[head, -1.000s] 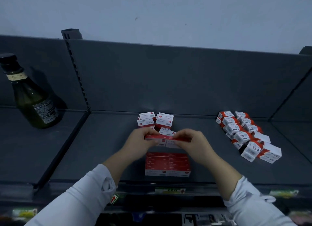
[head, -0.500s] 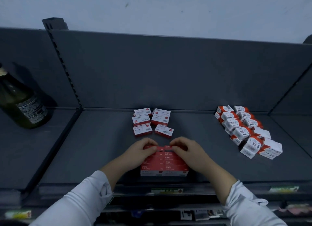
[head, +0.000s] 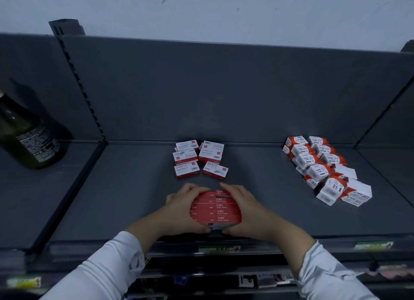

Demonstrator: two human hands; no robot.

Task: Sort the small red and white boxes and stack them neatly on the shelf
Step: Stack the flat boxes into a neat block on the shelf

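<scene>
Your hands: left hand point(head: 179, 207) and right hand point(head: 246, 207) clasp the red block point(head: 216, 210) from either side, fingers curled round it.
Block: at the shelf point(head: 125, 194) front, boxes lying crosswise.
Loose boxes point(head: 199, 159): straight beyond, equally near both hands.

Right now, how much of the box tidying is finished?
Done: a red stack stands at the front edge of the shelf. In hand: the left hand and right hand grip its sides, seemingly squaring it. Left: the loose flat boxes behind it lie scattered, and the right-hand box group has tumbled boxes at its near end.
</scene>
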